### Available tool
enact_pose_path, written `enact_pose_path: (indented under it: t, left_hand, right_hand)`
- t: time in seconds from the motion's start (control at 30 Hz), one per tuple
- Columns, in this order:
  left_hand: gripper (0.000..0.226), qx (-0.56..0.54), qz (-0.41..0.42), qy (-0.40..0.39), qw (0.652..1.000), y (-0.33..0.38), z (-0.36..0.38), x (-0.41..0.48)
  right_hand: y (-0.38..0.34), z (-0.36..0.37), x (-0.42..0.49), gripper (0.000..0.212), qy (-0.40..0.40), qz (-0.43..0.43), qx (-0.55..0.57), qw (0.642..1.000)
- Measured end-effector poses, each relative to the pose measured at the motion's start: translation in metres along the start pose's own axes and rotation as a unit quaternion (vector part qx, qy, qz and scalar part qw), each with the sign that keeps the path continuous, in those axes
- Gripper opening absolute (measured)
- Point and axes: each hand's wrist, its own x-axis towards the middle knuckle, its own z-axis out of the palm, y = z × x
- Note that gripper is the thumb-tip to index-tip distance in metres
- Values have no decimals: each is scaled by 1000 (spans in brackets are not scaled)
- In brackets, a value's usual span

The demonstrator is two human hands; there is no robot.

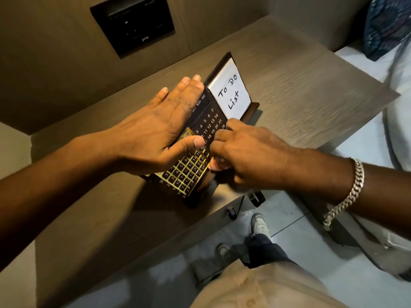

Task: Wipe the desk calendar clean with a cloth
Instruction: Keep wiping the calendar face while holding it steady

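The desk calendar is a dark wooden stand with white date numbers, month names along the top and a gold grid frame over its lower part. It stands on the desk. A white pad marked "To Do List" sits in its far end. My left hand lies flat along the calendar's top, thumb across the front, holding it. My right hand is curled against the front beside the gold frame. A small pale patch shows under its fingers; I cannot tell whether that is a cloth.
A black switch panel is set in the wall behind the desk. The desk's front edge runs diagonally just under the calendar. Below it are a tiled floor, chair castors and my feet. A patterned cushion lies at the upper right.
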Motion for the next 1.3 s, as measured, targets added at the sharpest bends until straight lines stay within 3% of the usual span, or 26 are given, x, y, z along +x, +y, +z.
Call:
enact_pose_path:
  t: [0.17, 0.37, 0.47, 0.7, 0.9, 0.97, 1.03, 1.07, 1.13, 1.2, 1.23, 1.3]
  left_hand:
    - [91, 9, 1, 6, 1000, -3, 3, 1]
    - [89, 25, 10, 16, 1000, -1, 4, 2]
    - [89, 30, 14, 12, 999, -1, 3, 1]
    - [89, 31, 11, 27, 999, -2, 5, 1]
    - [89, 17, 18, 37, 999, 2, 4, -1]
    - [88, 23, 16, 31, 999, 5, 2, -2]
    - [88, 31, 15, 25, 999, 8, 0, -5]
    - [88, 33, 15, 24, 999, 8, 0, -5]
    - [88, 34, 17, 21, 999, 9, 1, -5]
    - [89, 34, 24, 22, 999, 9, 2, -3]
    - [89, 35, 29, 22, 999, 9, 3, -2]
    - [88, 27, 36, 24, 999, 8, 5, 0]
  right_hand:
    - [18, -7, 7, 33, -3, 88, -36, 995]
    - [-23, 5, -7, 33, 33, 68, -9, 997]
    - [-6, 0, -8, 33, 22, 71, -8, 997]
    - [-2, 2, 0, 29, 29, 181, -61, 981]
    - [-40, 5, -4, 39, 30, 167, 26, 985]
    - [-40, -1, -10, 33, 33, 164, 89, 982]
    - [-26, -5, -19, 21, 54, 204, 221, 952]
    - [-18, -6, -23, 16, 101, 238, 294, 920]
    - [-11, -2, -25, 13, 248, 306, 371, 841]
    - [-16, 2, -18, 23, 364, 313, 390, 786]
    - [-22, 5, -13, 28, 386, 291, 395, 781]
    - [-36, 15, -7, 34, 383, 262, 361, 809]
